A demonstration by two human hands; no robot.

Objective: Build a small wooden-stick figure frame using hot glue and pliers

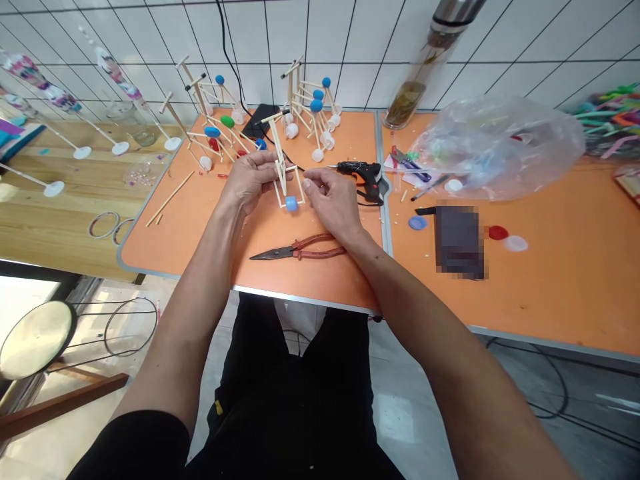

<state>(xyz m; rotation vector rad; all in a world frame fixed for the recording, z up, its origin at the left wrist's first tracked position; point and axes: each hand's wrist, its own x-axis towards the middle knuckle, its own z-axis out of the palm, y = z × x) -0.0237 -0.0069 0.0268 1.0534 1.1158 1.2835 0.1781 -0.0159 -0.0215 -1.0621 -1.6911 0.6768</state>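
Above the orange table, a small stick frame (281,157) with a T-shaped bar on top and a blue cap (291,204) at its lower end is held up. My left hand (253,177) is closed around its left side, with some fingers hidden behind the sticks. On the other side my right hand (330,200) is closed, thumb and forefinger pinched at the right-hand stick. Just below the hands lie long-nose pliers (300,251) with red handles, partly covered by my right wrist. A black glue gun (361,177) rests right of my right hand.
Similar stick models with coloured caps (316,105) stand along the back, near a dark phone-like slab (260,122). Loose sticks (170,199) lie left. A clear plastic bag (500,147), a tall glass cylinder (413,93) and a blurred dark object (459,240) are at right.
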